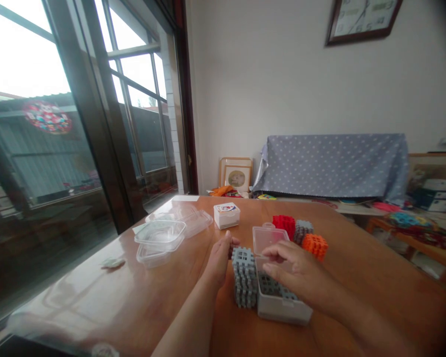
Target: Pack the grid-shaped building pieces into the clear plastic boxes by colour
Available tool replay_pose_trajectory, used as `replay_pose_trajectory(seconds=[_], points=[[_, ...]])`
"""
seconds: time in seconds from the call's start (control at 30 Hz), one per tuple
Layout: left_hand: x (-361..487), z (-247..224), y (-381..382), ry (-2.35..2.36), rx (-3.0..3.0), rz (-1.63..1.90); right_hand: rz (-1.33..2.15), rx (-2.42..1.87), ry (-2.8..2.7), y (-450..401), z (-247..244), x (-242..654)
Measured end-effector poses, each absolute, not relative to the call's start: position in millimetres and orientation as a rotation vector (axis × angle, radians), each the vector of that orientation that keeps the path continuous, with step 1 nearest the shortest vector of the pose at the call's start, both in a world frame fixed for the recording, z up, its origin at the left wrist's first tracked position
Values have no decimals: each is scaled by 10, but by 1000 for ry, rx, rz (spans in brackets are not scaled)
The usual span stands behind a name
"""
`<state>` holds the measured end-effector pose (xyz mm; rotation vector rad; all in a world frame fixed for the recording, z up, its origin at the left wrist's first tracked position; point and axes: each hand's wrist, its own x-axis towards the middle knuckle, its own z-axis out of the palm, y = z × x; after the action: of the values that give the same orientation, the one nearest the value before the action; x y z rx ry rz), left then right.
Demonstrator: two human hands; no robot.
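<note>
Head view. Left hand (221,255) upright just beside a tall stack of pale grey lattice pieces (244,277), fingertips at its far side; cannot tell whether they grip it or only steady it. Right hand (299,267) above the open plastic box (284,311), fingers half curled, thumb apart from them, nothing seen between: reads as released.

Tall stack stands on the bench (163,297) between the left hand and the box, close against the box's side. Box lid (269,238) raised, beyond the right hand's fingertips. More grey lattice pieces (270,285) lie inside the box, partly hidden under the right hand; count not readable.

Farther out, past the right hand: red stack (283,225), darker grey stack (304,230), orange stack (315,246), close together, all outside the box.

Ahead of the left hand, a small white box (226,216), shut, printed top. To its left, clear containers (161,237) in an overlapping pile; nearer, a crumpled wrapper (112,263).

State of work, my judgement: partway. Four stacks formed and standing out; grey pieces in the box remain loose or unsorted as far as visible, lid not closed. Direction, filling or emptying, cannot be told.
</note>
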<state>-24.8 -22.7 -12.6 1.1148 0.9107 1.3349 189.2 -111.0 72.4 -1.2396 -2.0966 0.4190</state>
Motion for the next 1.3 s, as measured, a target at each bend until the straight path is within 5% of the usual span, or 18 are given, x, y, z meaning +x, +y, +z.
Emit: replay_pose_trajectory(seconds=[0.77, 1.3], points=[[-221, -97, -283, 887, 1381, 1367, 127, -1220, -2494, -683, 1000, 1493], [-230, -140, -225, 949, 1233, 1350, 304, -1520, -2545, -870, 835, 2327]])
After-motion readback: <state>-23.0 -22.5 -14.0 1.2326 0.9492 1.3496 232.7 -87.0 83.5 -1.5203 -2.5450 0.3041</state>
